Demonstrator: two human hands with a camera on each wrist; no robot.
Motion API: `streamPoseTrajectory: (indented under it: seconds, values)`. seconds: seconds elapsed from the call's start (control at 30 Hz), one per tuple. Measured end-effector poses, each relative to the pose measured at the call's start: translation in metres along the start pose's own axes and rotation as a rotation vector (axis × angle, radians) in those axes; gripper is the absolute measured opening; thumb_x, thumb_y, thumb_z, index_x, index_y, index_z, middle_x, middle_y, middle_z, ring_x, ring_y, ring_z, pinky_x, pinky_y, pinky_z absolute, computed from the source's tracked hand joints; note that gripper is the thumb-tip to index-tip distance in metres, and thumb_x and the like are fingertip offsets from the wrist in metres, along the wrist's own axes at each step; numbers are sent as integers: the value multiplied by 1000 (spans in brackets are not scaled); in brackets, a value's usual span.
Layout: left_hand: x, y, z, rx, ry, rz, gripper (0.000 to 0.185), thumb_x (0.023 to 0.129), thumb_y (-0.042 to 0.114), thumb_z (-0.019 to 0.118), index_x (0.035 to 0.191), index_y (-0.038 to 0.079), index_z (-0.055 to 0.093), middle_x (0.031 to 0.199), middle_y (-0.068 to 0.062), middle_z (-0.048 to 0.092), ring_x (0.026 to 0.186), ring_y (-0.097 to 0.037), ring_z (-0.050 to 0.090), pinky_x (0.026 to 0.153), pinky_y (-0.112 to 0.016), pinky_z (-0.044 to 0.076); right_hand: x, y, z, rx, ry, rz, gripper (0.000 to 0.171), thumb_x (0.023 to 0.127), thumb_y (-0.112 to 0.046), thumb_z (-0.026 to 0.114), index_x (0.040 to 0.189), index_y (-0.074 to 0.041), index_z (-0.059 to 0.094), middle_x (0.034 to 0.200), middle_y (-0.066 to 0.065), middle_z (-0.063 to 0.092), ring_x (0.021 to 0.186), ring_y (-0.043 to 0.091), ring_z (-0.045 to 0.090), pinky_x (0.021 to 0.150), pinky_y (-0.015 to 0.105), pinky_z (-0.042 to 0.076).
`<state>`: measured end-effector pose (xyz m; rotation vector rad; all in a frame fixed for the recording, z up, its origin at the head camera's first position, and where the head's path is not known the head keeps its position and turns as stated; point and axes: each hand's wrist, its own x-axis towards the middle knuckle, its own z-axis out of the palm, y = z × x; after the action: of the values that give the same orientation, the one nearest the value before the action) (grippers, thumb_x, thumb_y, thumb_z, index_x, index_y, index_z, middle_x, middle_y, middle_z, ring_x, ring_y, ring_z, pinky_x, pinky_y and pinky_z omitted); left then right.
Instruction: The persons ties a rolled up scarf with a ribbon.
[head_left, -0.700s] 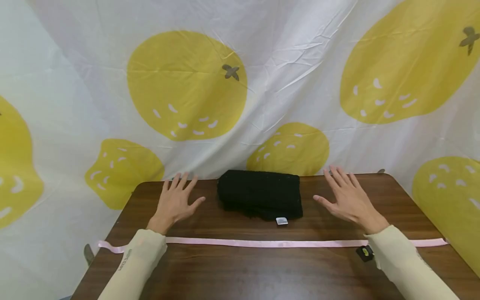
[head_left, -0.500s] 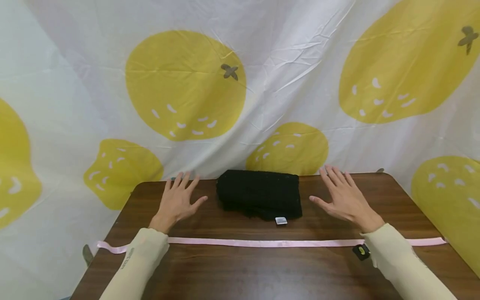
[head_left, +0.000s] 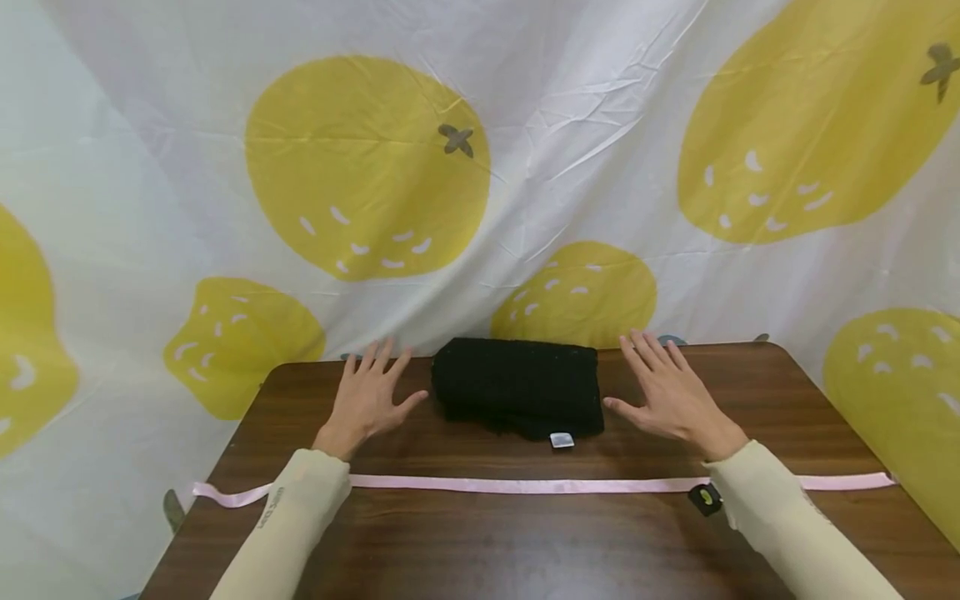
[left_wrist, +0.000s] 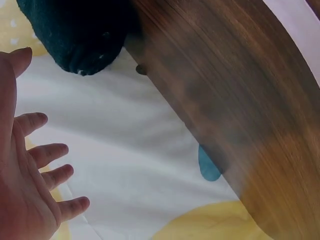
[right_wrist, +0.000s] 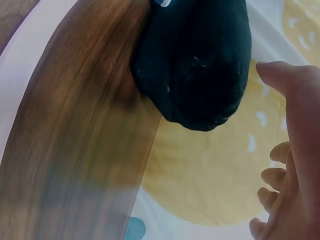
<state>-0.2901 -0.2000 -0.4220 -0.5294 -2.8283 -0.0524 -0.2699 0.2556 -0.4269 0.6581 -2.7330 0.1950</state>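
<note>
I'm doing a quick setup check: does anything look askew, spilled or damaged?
Slightly: the ribbon bends at its left end, though the rest runs nearly straight, and a tag pokes from the bundle. No spill or damage shows.

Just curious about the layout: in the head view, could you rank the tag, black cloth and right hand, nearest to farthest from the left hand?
1. Black cloth: just right of the left hand.
2. Tag: at the cloth's front edge.
3. Right hand: past the cloth's right end.
</note>
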Motion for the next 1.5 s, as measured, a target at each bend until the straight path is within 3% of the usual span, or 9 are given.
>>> streamPoseTrajectory:
  seconds: [0.4,0.63,0.97,1.27,1.5]
  values:
    - [11,12,14,-26,14,42,80,91,63,57,155,21,35,155,-17,37,145,-39,29,114,-64,20,12,-16,6,22,-17,-51,101,86,-57,66,155,1,22,161,23,22,148,41,19,117,60,15]
    - [15,21,18,-18,-3,70,82,89,65,57,155,20,35,154,-17,38,143,-39,31,113,-63,24,22,-28,13,8,-76,-65,105,84,-60,68,156,0,20,162,21,19,149,40,16,118,59,14]
    - [24,30,24,-23,-28,78,83,89,66,58,155,22,33,155,-18,36,144,-38,30,114,-61,24,35,-48,22,10,-86,-115,111,77,-59,75,155,1,23,162,22,19,149,40,18,118,57,15]
    - [32,43,27,-19,-42,120,87,88,67,58,156,20,30,156,-19,34,145,-38,30,113,-61,25,44,-60,30,-7,-95,-144,121,68,-56,84,155,0,23,161,25,20,148,41,21,118,57,18]
    - [43,55,28,-9,-50,137,101,83,67,65,159,18,20,159,-21,28,146,-38,27,118,-55,22,52,-71,34,-10,-110,-140,131,59,-53,91,157,-3,19,162,26,13,148,43,18,117,60,16]
